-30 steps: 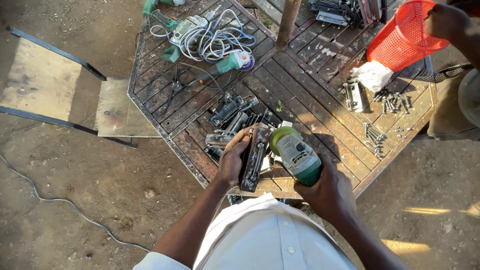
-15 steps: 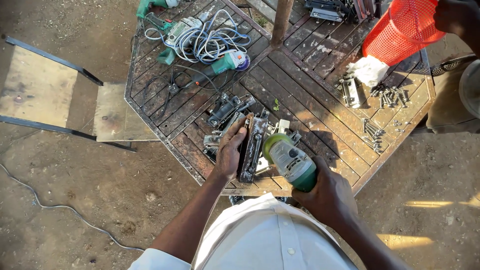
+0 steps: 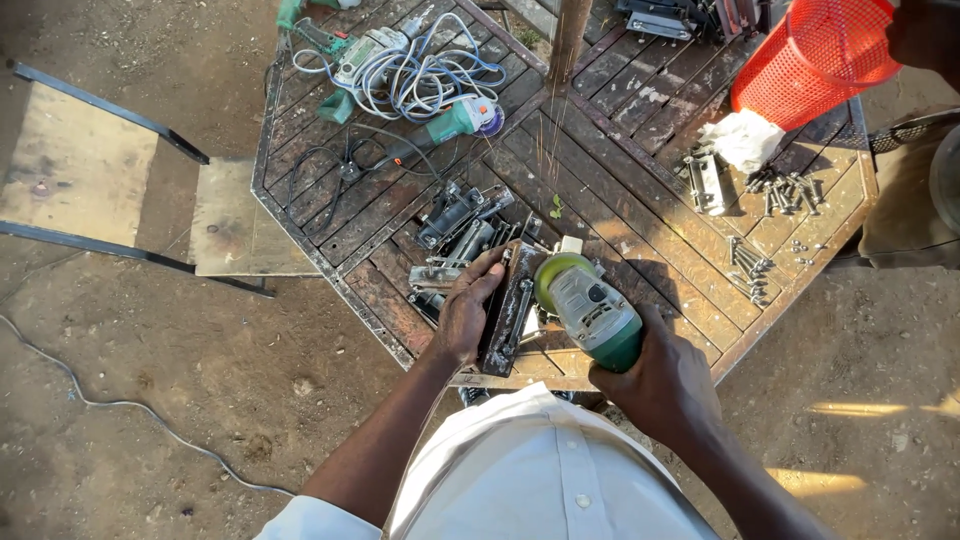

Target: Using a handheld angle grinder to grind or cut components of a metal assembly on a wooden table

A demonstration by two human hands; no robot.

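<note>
My right hand point(image 3: 655, 375) grips a green and grey angle grinder point(image 3: 588, 308), its head pointing away from me over the near edge of a slatted wooden table point(image 3: 640, 120). My left hand point(image 3: 468, 305) presses down on a long dark metal bracket point(image 3: 511, 318) lying on the table right beside the grinder's disc. More dark metal brackets point(image 3: 455, 225) are piled just beyond my left hand.
A second green grinder point(image 3: 455, 120) and coiled white cables point(image 3: 420, 70) lie at the table's far left. Bolts and screws point(image 3: 770, 215), a white rag point(image 3: 742, 138) and a red mesh basket point(image 3: 815, 55) sit at the right. A wooden bench point(image 3: 90, 190) stands left on bare dirt.
Both hands, the bracket and the grinder keep their hold and position; the view has shifted slightly, so the table sits a little higher in frame.
</note>
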